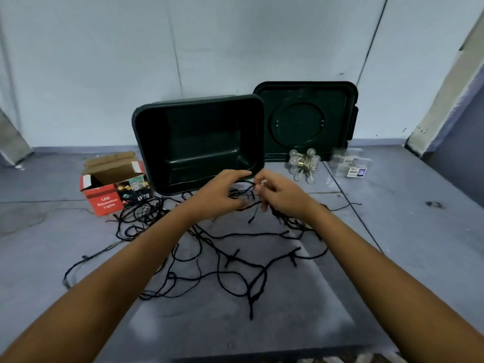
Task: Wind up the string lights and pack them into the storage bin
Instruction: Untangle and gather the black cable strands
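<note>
String lights [235,255] pinched by both hands, left [220,193] and right [281,193].

Grey floor [392,244] bears bin [157,166], lights [235,258], box [104,203].

Storage bin [199,99] gapes clear at the floor's [392,231] far edge; string lights [237,254] sprawl before it, box [104,203] and bulbs [303,165] flanking.

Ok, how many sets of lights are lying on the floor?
2: the black string lights tangled before the bin, held by the left hand and right hand; the globe-bulb bundle right of the bin. The clear package may hide more.
</note>
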`<action>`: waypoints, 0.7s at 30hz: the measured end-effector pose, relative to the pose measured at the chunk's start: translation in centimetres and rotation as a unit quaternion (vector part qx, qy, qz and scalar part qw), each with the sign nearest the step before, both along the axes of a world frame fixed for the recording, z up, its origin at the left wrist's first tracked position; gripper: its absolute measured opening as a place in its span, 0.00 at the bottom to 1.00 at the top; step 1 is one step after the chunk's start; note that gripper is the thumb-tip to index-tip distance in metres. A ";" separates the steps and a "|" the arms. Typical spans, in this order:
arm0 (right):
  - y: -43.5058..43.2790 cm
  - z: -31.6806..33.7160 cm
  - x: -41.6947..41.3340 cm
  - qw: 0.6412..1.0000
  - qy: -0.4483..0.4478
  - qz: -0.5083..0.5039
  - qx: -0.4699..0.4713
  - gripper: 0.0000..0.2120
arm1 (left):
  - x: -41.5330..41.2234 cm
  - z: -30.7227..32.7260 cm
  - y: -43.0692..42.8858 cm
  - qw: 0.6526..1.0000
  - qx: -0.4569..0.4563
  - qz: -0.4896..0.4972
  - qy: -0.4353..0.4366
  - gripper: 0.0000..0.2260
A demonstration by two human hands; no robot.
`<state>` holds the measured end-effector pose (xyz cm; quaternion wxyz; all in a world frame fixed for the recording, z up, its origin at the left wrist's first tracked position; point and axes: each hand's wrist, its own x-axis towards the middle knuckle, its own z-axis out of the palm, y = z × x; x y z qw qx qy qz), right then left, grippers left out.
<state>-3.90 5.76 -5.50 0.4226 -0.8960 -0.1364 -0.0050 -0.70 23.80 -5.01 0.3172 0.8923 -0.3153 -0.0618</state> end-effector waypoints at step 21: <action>-4.1 2.8 -2.2 0.920 0.259 0.099 -0.276 0.14 | 4.3 -3.3 0.4 0.987 0.154 0.051 -0.002 0.13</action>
